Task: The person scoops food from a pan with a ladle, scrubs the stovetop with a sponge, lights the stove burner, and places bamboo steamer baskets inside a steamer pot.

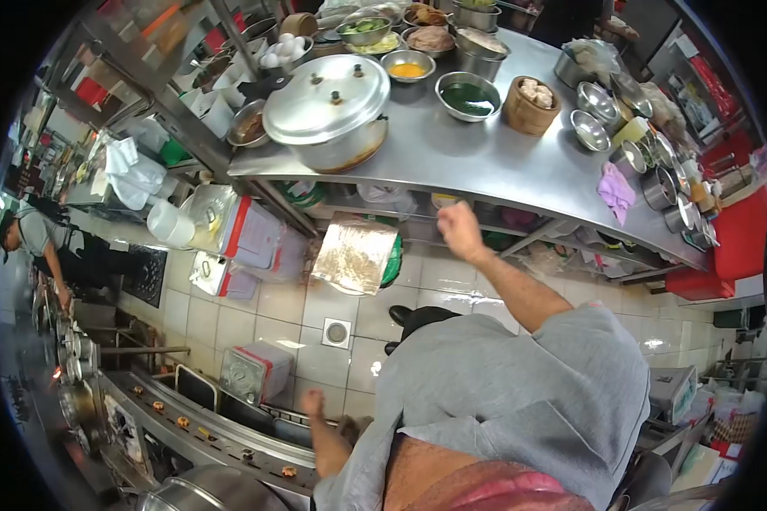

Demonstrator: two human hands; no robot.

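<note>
My right hand (459, 230) is in the air in front of the steel worktable (400, 170), its fingers curled into a loose fist with nothing showing in it. Below it is the tiled floor. My left hand (314, 402) hangs low beside the stove front (222, 434); its fingers look curled in, and I see nothing held. Nearest the left hand on the floor is a square tin with a red band (258, 372). Between the hands, a foil-like sheet (354, 253) covers the top of a green container (393, 262). Neither hand touches any of these.
On the worktable stand a large lidded pot (328, 106), a bowl of green liquid (469, 96), a bamboo steamer (532, 106), a bowl of yellow liquid (407, 66) and a purple cloth (615, 192). More tins (230, 221) stand left. A co-worker (55, 243) bends at the far left.
</note>
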